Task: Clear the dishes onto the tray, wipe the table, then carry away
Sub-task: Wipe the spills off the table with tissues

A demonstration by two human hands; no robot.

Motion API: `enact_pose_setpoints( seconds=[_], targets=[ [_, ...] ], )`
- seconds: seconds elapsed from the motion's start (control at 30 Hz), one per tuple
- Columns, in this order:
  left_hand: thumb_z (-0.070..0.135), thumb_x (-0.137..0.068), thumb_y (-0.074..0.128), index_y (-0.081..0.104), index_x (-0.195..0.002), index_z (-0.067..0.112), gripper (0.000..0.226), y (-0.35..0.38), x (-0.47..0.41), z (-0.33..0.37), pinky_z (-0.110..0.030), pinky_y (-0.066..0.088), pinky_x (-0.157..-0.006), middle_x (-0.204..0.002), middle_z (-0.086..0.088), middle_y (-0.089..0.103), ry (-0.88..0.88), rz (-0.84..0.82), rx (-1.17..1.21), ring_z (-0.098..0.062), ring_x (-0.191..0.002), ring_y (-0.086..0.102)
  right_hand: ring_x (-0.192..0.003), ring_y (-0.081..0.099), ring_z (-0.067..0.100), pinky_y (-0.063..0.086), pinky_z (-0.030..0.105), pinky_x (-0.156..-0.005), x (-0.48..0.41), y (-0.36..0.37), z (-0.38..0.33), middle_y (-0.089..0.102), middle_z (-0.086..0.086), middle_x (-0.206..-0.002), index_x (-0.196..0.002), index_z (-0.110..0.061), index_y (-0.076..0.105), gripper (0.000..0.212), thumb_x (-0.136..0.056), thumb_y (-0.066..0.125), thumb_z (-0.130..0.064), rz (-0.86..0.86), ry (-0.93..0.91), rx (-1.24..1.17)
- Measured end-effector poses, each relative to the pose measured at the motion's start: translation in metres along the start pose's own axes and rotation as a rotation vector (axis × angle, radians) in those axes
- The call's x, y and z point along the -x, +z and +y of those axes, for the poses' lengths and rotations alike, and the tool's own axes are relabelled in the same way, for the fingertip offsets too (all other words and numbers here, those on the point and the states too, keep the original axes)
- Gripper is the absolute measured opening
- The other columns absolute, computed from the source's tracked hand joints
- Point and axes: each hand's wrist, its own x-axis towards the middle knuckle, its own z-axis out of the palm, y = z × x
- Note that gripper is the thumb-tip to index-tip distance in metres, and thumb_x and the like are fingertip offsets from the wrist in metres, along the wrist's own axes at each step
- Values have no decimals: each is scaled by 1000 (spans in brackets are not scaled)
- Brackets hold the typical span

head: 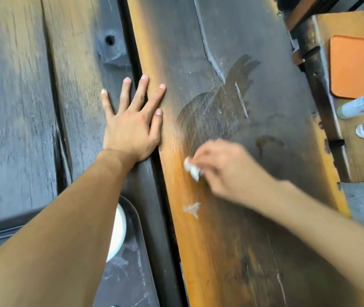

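1. Left hand (130, 127) lay flat on the wooden table (232, 240), fingers spread, straddling the gap between planks.
2. Right hand (227, 169), kinda blurry, pinched a small white tissue wad (191, 167) against the tabletop, just below a wet smear (216, 107).
3. Dark tray (132, 273) with a white dish (118, 231) sat partly under the left forearm.

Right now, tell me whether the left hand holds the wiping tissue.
No, the left hand lies flat, fingers spread, on the table; the right hand pinches the tissue.
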Motion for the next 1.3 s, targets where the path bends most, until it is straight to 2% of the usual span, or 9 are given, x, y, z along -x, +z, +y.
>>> enact_pose_setpoints(
  seconds=[0.17, 0.3, 0.37, 0.67, 0.8, 0.9, 1.03, 1.2, 1.3],
  targets=[
    [47, -101, 16, 14, -153, 46, 52, 1, 0, -1, -68, -2, -113, -165, 5, 11, -1, -4, -8, -28, -152, 3, -93, 62, 20, 54, 33, -82, 42, 21, -38, 70, 6, -101, -105, -5, 75, 27, -82, 65, 4, -347, -199, -184],
    [49, -99, 11, 10, -152, 48, 53, 0, -1, -1, -67, -4, -113, -166, 8, 6, -10, -39, -9, -26, -152, -1, -92, 69, 24, 52, 35, -88, -5, -7, 7, 75, 7, -98, -101, -8, 78, 25, -82, 67, 4, 247, 143, -101],
    [50, -99, 9, 8, -152, 49, 54, -1, -1, -2, -67, -5, -113, -166, 9, 2, -11, -65, -12, -26, -152, -3, -99, 67, 25, 46, 29, -92, -25, -16, 21, 74, 8, -103, -105, -11, 77, 25, -86, 64, -1, 296, 250, 8],
    [54, -98, 10, -1, -151, 53, 54, -6, 5, -1, -65, -15, -112, -164, 11, -11, -67, -235, 85, -23, -150, -17, -99, 59, 13, 51, 31, -87, 89, 25, -45, 68, -1, -105, -109, -12, 75, 24, -90, 61, -5, -456, -207, -81],
    [57, -96, 8, -6, -148, 56, 54, -1, 9, -4, -64, -16, -111, -163, 13, -16, -62, -234, 72, -21, -149, -19, -87, 70, 16, 54, 33, -83, 44, -13, 10, 75, 3, -93, -90, -11, 79, 19, -81, 71, 4, 199, 70, -197],
    [60, -93, 6, -7, -147, 59, 55, 5, 8, -6, -62, -18, -110, -163, 13, -15, -64, -207, 57, -20, -149, -20, -91, 69, 17, 44, 15, -83, -22, -56, 70, 77, 3, -99, -99, -19, 79, 21, -86, 65, -12, 556, 432, -38],
    [57, -96, 11, 1, -148, 59, 52, -3, 8, -4, -61, -17, -111, -165, 12, -8, -79, -232, 89, -18, -150, -17, -102, 67, 19, 31, 5, -84, -60, -55, 87, 76, 4, -105, -103, -21, 78, 24, -87, 60, -16, 360, 479, 70],
    [47, -103, 21, 14, -154, 46, 51, -41, 8, 2, -55, -6, -117, -166, 4, -4, -121, -437, 166, -22, -151, -10, -93, 67, 26, 51, 36, -89, 10, -6, 5, 74, 7, -97, -99, -10, 77, 23, -82, 65, 0, 8, -51, 27],
    [40, -104, 32, 24, -155, 34, 51, -75, 29, 1, -34, 12, -118, -164, -7, 16, -107, -437, 293, -25, -150, 17, -99, 61, 20, 51, 35, -91, 79, 24, -41, 70, 4, -104, -109, -11, 73, 24, -89, 63, -3, -254, -218, -35]
  ],
)
